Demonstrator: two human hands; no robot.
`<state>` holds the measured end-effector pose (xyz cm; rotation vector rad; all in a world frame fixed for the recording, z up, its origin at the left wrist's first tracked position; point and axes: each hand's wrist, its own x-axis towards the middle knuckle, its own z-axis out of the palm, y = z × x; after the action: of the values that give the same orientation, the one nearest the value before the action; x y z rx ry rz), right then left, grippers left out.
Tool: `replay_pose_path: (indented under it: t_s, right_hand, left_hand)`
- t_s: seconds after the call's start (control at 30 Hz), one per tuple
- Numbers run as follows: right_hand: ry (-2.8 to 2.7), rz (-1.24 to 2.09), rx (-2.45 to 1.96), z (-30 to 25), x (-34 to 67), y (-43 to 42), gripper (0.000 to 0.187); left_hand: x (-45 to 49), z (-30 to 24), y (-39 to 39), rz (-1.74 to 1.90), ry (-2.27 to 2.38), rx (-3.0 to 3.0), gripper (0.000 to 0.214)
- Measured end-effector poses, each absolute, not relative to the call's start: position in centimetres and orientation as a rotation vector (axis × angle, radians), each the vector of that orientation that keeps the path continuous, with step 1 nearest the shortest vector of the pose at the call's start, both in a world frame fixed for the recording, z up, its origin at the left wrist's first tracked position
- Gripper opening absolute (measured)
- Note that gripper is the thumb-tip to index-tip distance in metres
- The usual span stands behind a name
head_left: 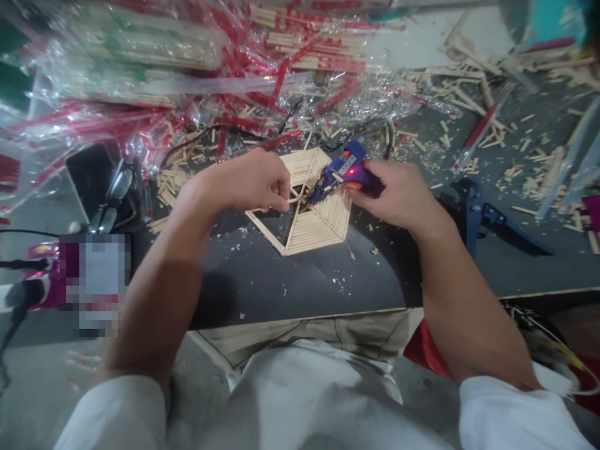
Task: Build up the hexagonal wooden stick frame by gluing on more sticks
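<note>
A hexagonal panel of thin wooden sticks (321, 225) lies on the dark table, with spokes meeting at its middle. Some of its wedges are filled with rows of sticks; at the lower left one is an open frame showing the dark surface. My right hand (396, 190) grips a blue glue gun (349, 165) with a small red light, its nozzle end close to the panel's middle. Over the panel's left side, my left hand (262, 181) is closed in a pinch beside the hub. A pale stick end shows at its fingertips, but whether it is loose or a spoke I cannot tell.
Plastic-wrapped stick bundles (314, 56) and crumpled wrappers crowd the back. Stick offcuts (417, 140) are scattered behind and to the right. A blue hand cutter (492, 219) lies right of my right arm. Glasses (115, 194), a black phone (89, 175) and a purple power strip (44, 275) sit left.
</note>
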<state>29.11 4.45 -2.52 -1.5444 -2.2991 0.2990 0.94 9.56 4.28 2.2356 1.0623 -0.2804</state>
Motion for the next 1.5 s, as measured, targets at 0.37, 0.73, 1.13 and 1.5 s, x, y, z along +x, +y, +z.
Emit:
replay_pose_path:
  t_s: [0.37, 0.73, 1.13, 1.5]
  right_hand:
    - [-2.290, 0.281, -1.555, -2.45, 29.27, 4.30, 0.028]
    - [-2.308, 0.233, -1.514, -2.12, 29.24, 4.27, 0.027]
    - [-2.301, 0.302, -1.565, -1.92, 29.19, 4.23, 0.029]
    - [-2.303, 0.257, -1.568, -1.98, 29.22, 4.11, 0.031]
  left_hand:
    - [0.83, 4.07, 9.81, -0.273, 1.070, 2.211, 0.018]
    - [0.81, 4.28, 9.76, -0.281, 1.089, 2.197, 0.020]
    - [0.62, 4.57, 9.71, -0.129, 1.117, 2.268, 0.023]
    - [0.30, 4.66, 9.73, -0.187, 1.107, 2.274, 0.022]
